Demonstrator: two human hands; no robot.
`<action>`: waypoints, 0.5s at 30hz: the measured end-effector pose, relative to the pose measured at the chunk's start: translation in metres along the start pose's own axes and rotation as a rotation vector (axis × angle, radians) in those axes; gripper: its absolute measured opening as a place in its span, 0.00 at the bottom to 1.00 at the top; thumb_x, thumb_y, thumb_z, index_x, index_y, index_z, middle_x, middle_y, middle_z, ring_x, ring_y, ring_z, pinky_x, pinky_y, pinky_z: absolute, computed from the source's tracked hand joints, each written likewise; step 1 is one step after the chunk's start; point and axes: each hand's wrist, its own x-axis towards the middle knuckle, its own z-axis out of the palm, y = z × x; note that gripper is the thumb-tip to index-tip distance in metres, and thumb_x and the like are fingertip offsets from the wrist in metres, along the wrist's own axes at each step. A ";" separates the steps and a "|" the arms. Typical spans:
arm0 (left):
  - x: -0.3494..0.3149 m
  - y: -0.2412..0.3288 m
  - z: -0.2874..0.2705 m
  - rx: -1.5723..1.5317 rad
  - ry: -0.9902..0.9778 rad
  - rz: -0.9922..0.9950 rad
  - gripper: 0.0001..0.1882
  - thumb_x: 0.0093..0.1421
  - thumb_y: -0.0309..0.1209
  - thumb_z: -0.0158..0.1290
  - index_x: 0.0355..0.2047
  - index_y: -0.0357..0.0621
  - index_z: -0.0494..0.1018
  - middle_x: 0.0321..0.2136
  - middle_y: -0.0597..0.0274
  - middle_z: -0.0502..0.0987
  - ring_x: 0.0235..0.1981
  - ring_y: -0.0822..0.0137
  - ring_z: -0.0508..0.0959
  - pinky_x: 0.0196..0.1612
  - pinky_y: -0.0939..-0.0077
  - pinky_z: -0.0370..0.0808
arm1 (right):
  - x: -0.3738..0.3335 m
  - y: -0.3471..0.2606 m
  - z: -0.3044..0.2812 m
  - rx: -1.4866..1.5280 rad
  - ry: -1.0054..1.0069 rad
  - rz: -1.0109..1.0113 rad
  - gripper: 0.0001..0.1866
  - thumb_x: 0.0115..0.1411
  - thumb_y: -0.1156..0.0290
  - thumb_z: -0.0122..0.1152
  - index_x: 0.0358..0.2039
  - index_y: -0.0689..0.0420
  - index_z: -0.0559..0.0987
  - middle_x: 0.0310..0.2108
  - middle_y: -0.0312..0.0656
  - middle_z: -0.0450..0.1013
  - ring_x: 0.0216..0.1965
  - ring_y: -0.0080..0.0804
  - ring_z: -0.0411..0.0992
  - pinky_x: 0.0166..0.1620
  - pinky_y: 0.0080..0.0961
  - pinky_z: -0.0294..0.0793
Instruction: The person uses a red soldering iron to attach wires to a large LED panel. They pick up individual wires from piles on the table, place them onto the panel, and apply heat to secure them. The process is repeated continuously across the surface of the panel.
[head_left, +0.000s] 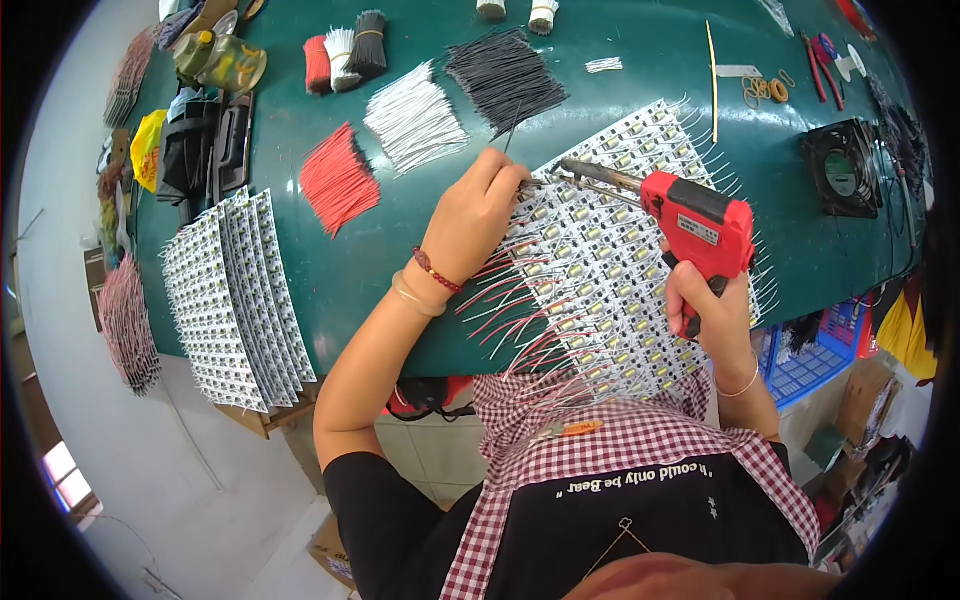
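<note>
Piles of red wires [340, 180], white wires [415, 118] and black wires [507, 78] sit beyond your left hand [470, 215], loose leads [512, 300] crowding below it. Green tabletop [345, 285], pale wall [70, 220] off left. Your left fingers pinch a black wire [514, 128] by the LED sheet's [610, 260] upper-left edge; your right hand [715, 305] wraps the red soldering gun [695, 225].

A green table [640, 40] bears circuit boards [622, 262], wires [505, 78] and a fan [843, 170].

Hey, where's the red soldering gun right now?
In the head view, the soldering gun is right of centre, held in the right grip over the white circuit-board sheet.
</note>
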 end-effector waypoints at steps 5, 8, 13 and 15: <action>0.001 -0.001 0.002 -0.022 -0.029 -0.045 0.13 0.47 0.14 0.54 0.34 0.40 0.73 0.31 0.57 0.70 0.30 0.56 0.76 0.31 0.66 0.74 | 0.001 0.001 0.004 0.020 -0.003 0.042 0.07 0.61 0.69 0.57 0.29 0.59 0.74 0.13 0.32 0.68 0.12 0.16 0.65 0.15 0.15 0.61; 0.001 -0.004 0.003 -0.023 -0.044 -0.028 0.14 0.47 0.14 0.54 0.34 0.41 0.74 0.31 0.57 0.69 0.29 0.57 0.75 0.31 0.67 0.74 | 0.001 0.000 0.006 0.046 0.010 0.066 0.07 0.61 0.69 0.58 0.29 0.59 0.74 0.13 0.31 0.68 0.12 0.16 0.65 0.15 0.15 0.60; -0.001 -0.004 0.003 0.015 -0.042 0.018 0.14 0.46 0.14 0.55 0.33 0.41 0.74 0.30 0.58 0.68 0.28 0.58 0.75 0.29 0.67 0.74 | -0.003 0.000 0.008 0.015 0.036 0.086 0.07 0.61 0.68 0.58 0.30 0.59 0.74 0.14 0.31 0.68 0.12 0.16 0.65 0.15 0.15 0.60; 0.000 -0.004 0.003 0.013 -0.032 0.025 0.14 0.46 0.14 0.55 0.34 0.41 0.74 0.30 0.58 0.68 0.27 0.58 0.75 0.29 0.67 0.74 | -0.003 0.000 0.008 0.009 0.036 0.088 0.07 0.61 0.69 0.58 0.31 0.59 0.74 0.14 0.31 0.68 0.12 0.16 0.65 0.15 0.14 0.60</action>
